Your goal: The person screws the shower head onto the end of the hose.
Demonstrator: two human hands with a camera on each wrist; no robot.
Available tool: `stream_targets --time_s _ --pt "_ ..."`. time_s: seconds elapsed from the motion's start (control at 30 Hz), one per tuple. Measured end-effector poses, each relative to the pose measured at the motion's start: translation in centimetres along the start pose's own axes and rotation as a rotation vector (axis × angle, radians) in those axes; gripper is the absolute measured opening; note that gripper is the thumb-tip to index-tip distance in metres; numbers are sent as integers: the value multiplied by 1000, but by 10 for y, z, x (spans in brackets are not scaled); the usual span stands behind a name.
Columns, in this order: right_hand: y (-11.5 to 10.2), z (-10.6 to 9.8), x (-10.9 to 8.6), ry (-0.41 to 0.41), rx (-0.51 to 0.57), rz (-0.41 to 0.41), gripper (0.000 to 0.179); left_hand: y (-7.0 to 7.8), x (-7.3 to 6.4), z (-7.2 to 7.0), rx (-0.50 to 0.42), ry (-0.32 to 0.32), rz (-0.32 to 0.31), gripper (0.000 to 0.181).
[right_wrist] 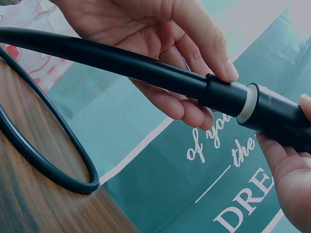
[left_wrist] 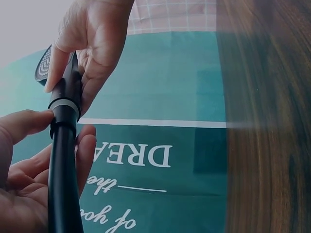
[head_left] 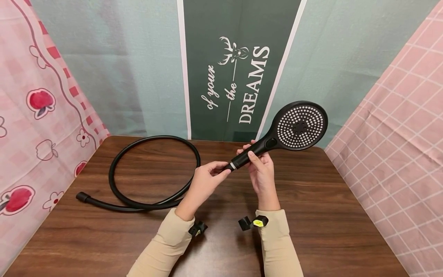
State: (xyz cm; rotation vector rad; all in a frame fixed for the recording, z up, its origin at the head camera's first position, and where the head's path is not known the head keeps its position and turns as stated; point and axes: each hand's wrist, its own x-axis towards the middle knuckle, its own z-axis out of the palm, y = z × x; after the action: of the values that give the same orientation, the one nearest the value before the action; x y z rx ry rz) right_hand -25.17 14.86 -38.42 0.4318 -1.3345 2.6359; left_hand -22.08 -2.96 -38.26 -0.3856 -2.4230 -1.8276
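My right hand (head_left: 262,173) grips the handle of a black shower head (head_left: 300,125), whose round face of pale nozzles tilts up to the right above the table. With thumb and fingers my left hand (head_left: 207,181) pinches the end fitting (right_wrist: 226,95) of a black shower hose (head_left: 154,139). That fitting meets the bottom of the handle in line with it. Between the two a white ring (right_wrist: 248,104) shows in the right wrist view. From my left hand the hose runs down into a loop on the table, and its other end (head_left: 83,197) lies at the left.
The brown wooden table (head_left: 322,231) carries the hose loop on its left side. Behind it hangs a green cloth (head_left: 238,23) with white lettering. Pink printed cloths stand along the left (head_left: 38,146) and right (head_left: 398,127) sides.
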Motion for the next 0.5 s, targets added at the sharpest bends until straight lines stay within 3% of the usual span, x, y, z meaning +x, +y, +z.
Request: stream_targets --time_s 0.23,0.5 --pt "0 0 0 3 -1 2 36 -4 2 -2 3 -40 -14 26" --pt "-1 1 0 4 2 7 36 -5 3 0 13 -16 11 21"
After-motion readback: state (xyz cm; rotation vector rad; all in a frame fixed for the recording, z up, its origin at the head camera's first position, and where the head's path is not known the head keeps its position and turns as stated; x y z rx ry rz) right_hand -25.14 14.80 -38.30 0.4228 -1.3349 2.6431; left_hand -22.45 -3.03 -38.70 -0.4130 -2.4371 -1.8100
